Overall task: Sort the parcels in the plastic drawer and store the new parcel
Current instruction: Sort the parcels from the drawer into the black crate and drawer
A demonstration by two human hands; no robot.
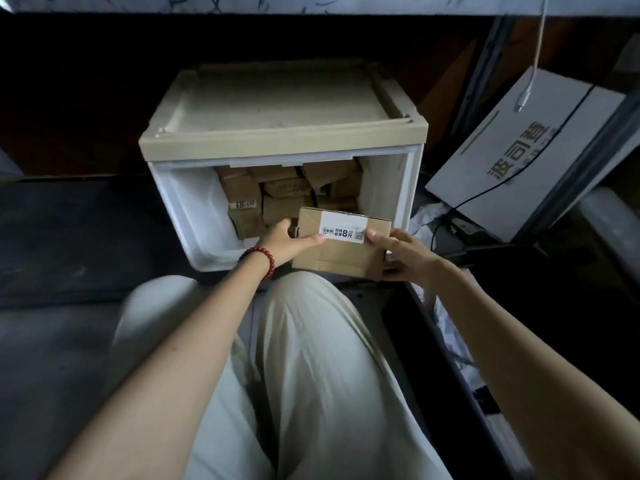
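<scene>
A brown cardboard parcel point(341, 252) with a white printed label sits at the front edge of the pulled-out white plastic drawer point(194, 216). My left hand point(289, 242), with a red bead bracelet on the wrist, grips its left end. My right hand point(403, 256) holds its right end, thumb on the label. Behind it, several small brown parcels point(277, 195) are packed in the middle and right of the drawer; the drawer's left part shows bare white floor. The beige drawer cabinet point(277, 109) stands above.
A large white box with dark printed characters point(530, 154) leans at the right, with a white cable point(535, 57) hanging over it. Crumpled white wrapping point(427, 216) lies beside the drawer. My knees in pale trousers point(311, 358) are just below the drawer front.
</scene>
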